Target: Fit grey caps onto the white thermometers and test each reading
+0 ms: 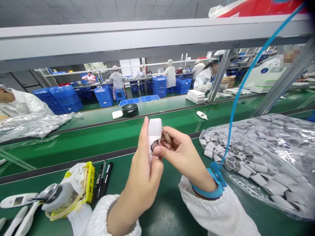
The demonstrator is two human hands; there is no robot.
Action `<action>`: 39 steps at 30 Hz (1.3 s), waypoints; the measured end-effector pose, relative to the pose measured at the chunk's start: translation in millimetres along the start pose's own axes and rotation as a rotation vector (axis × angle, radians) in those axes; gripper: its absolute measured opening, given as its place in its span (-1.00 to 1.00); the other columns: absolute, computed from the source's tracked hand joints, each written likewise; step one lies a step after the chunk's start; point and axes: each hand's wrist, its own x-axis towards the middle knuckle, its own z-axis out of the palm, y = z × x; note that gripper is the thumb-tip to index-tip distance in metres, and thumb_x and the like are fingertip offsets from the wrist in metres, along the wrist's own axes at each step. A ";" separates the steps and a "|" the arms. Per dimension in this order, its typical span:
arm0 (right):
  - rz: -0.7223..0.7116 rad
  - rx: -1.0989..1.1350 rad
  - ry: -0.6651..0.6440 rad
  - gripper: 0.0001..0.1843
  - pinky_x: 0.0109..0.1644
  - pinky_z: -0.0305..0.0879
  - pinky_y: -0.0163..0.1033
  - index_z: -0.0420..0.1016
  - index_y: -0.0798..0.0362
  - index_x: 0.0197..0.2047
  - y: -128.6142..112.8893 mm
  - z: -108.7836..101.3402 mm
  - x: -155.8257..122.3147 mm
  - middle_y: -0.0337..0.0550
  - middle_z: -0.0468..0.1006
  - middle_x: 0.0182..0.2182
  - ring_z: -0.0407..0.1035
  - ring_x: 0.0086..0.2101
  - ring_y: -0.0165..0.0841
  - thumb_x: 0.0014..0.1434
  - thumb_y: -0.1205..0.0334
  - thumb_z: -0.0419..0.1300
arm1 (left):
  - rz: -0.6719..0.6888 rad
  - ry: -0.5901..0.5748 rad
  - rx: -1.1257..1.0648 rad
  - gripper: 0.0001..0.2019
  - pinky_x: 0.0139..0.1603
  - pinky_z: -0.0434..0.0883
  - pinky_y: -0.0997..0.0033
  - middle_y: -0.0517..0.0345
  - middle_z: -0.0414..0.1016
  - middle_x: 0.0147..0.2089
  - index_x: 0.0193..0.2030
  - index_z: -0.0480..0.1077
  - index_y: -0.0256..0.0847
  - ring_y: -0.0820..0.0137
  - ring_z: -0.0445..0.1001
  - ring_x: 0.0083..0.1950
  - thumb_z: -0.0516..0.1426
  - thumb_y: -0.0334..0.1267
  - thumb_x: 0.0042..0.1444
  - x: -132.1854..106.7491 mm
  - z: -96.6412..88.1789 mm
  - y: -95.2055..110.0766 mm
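Upright in front of me is a white handheld device (155,127), shaped like a thermometer, with a dark opening on its front. My left hand (144,178) is closed around its lower part, fingers along the left side. My right hand (179,152) is closed at the device's right side, its thumb by the dark opening. Among the curled right fingers shows a small brownish-grey item (167,139); its kind is unclear. A blue wrist strap (211,188) with a blue cord circles my right wrist. Similar white devices (21,200) lie at the lower left.
A clear bag of grey-white tube-like parts (261,160) covers the right. At left stand a yellow basket (90,182), a metal-topped bottle (60,198) and pens (107,178). Beyond the green belt (110,137) lie another device (201,115) and a black fan (130,110). Co-workers sit further back.
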 end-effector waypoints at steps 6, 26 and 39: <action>0.026 0.014 0.075 -0.50 -0.56 0.06 -0.37 0.29 0.02 -0.47 -2.7 3.4 1.1 -0.45 0.02 -0.60 -0.02 -0.56 -0.53 -0.02 -0.07 0.49 | 0.085 -0.030 0.084 -0.20 0.26 0.50 0.28 0.18 0.33 0.44 0.57 -0.23 0.20 0.31 0.50 0.29 -0.08 -0.55 0.31 6.3 2.5 -3.4; 0.112 0.080 -0.015 -0.51 -0.46 0.27 -0.28 0.48 0.07 -0.15 10.8 -13.7 10.7 -0.44 0.10 -0.55 0.14 -0.53 -0.46 0.02 -0.10 0.45 | -0.214 0.026 -0.316 -0.34 -0.36 0.47 0.50 0.16 0.44 -0.11 0.51 -0.04 0.09 0.47 0.41 -0.34 -0.03 -0.42 0.32 15.4 4.8 -7.8; -0.034 -0.031 0.197 -0.56 -0.54 -0.06 -0.34 0.49 0.12 -0.10 12.7 -25.7 12.1 -0.38 0.21 -0.55 0.10 -0.56 -0.50 0.32 -0.14 0.18 | -0.279 0.023 -0.503 -0.29 -0.35 0.44 0.50 0.18 0.42 -0.14 0.51 -0.06 0.11 0.48 0.40 -0.35 -0.01 -0.43 0.26 20.0 -5.1 -9.2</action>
